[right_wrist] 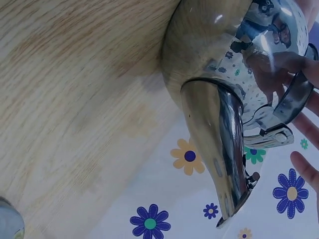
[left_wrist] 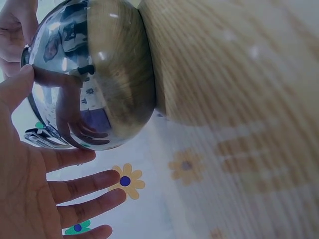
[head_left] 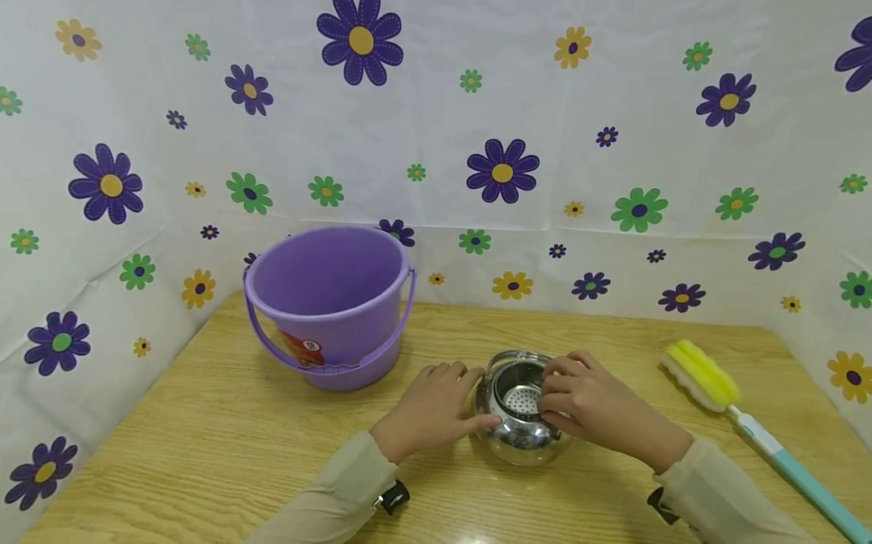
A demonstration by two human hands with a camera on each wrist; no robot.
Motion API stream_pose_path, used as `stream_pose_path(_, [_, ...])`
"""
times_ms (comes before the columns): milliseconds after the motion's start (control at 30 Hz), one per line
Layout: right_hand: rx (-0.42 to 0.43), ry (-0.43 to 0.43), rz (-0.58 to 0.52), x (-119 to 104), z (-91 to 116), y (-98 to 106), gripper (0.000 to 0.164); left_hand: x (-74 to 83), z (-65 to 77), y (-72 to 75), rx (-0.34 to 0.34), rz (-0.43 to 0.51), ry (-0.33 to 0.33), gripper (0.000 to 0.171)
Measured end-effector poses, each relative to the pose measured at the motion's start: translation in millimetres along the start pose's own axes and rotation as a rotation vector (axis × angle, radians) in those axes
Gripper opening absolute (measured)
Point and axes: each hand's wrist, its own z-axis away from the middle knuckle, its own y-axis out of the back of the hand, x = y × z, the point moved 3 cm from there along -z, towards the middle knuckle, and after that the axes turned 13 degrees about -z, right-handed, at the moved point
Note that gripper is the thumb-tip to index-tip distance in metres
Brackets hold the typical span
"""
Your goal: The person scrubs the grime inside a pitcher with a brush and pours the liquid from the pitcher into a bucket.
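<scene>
A shiny round steel kettle stands on the wooden table, its mouth facing up. A perforated metal strainer sits in the mouth. My left hand rests against the kettle's left side; its thumb touches near the rim, while the other fingers stay straight and spread in the left wrist view. From the right, my right hand pinches the strainer's edge at the opening. The right wrist view shows the spout pointing away from the body and a handle bracket beside it.
Behind and left of the kettle stands a purple bucket with its handle hanging down. A brush with a yellow sponge head and turquoise handle lies at the right. Flower-printed white cloth surrounds the table's back and sides.
</scene>
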Motion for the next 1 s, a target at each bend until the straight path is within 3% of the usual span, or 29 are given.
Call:
stream_pose_path(433, [0.1, 0.062, 0.001, -3.1, -6.5, 16.2, 0.017, 0.5, -2.2, 0.9, 0.021, 0.013, -0.008, 0.075])
stream_pose_path(733, [0.188, 0.03, 0.021, 3.3, -2.6, 47.7, 0.003, 1.4, -1.0, 2.7, -0.015, 0.035, 0.002, 0.077])
stream_pose_path(900, [0.22, -0.005, 0.058, 12.4, 11.1, 63.7, 0.038, 1.2, -0.1, 2.3, -0.019, 0.033, 0.0, 0.076])
stream_pose_path(1000, [0.241, -0.026, 0.06, 18.7, 21.1, 70.9, 0.044, 1.0, 0.0, 0.7, -0.02, 0.034, -0.001, 0.077])
